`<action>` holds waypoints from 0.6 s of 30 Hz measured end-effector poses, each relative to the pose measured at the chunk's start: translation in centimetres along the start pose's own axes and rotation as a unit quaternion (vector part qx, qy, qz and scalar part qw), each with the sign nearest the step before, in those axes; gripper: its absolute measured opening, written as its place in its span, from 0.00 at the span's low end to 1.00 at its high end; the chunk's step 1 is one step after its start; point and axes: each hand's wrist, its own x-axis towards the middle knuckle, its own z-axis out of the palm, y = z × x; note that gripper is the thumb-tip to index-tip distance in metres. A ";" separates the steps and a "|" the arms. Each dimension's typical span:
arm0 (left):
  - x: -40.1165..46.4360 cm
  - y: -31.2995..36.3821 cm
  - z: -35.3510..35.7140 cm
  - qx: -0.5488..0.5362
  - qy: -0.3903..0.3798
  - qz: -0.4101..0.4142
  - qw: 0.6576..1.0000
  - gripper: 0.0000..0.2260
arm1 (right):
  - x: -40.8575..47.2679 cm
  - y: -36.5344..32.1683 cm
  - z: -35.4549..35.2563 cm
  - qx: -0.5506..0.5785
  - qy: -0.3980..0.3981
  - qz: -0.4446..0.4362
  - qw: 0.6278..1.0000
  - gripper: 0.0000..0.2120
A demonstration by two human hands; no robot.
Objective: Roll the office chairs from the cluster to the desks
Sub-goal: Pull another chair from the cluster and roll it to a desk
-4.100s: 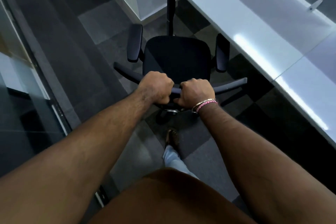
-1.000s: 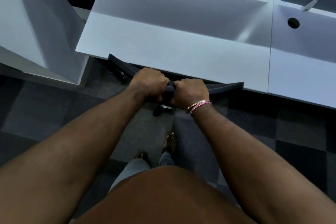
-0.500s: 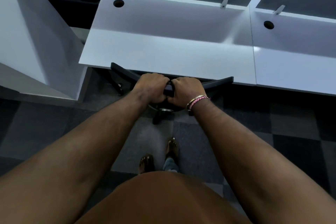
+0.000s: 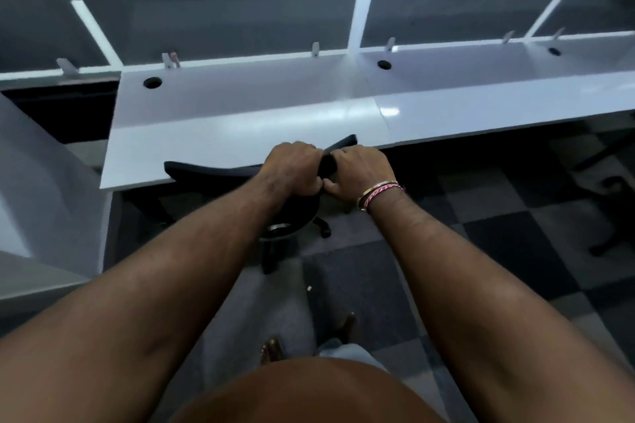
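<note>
At the near edge of the white worktop (image 4: 240, 134), the office chair (image 4: 213, 172) sits with its seat tucked out of sight beneath, only the dark top of its backrest and part of its wheeled base (image 4: 278, 233) showing. The left hand (image 4: 292, 165) and right hand (image 4: 360, 168) are both clamped on the backrest's top rim, side by side, probably because that rim gives the best steering for a rolling chair. Grey divider panels (image 4: 213, 7) stand behind the worktop, a white side panel (image 4: 44, 189) closes in the left, and another chair's base (image 4: 615, 209) waits at far right, well apart
</note>
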 end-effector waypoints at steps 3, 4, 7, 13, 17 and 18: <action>1.3 4.0 -1.7 0.027 0.020 0.049 0.998 0.12 | -3.0 3.4 -1.5 -0.015 0.003 0.043 0.999 0.22; 1.9 5.2 -2.2 0.027 0.028 0.059 0.997 0.12 | -3.7 4.5 -1.8 -0.022 0.003 0.056 0.998 0.22; 4.5 10.9 -3.9 0.036 0.044 0.108 0.993 0.12 | -7.2 9.3 -3.0 -0.032 0.005 0.100 0.994 0.22; 9.9 22.7 -6.3 0.053 0.065 0.171 0.982 0.10 | -13.6 19.7 -4.3 -0.048 0.012 0.157 0.986 0.20; 13.4 31.6 -7.9 0.069 0.076 0.208 0.973 0.10 | -18.6 27.2 -4.7 -0.073 0.011 0.201 0.977 0.19; 14.0 33.5 -8.2 0.072 0.078 0.214 0.971 0.10 | -19.7 28.7 -4.9 -0.076 0.009 0.210 0.975 0.19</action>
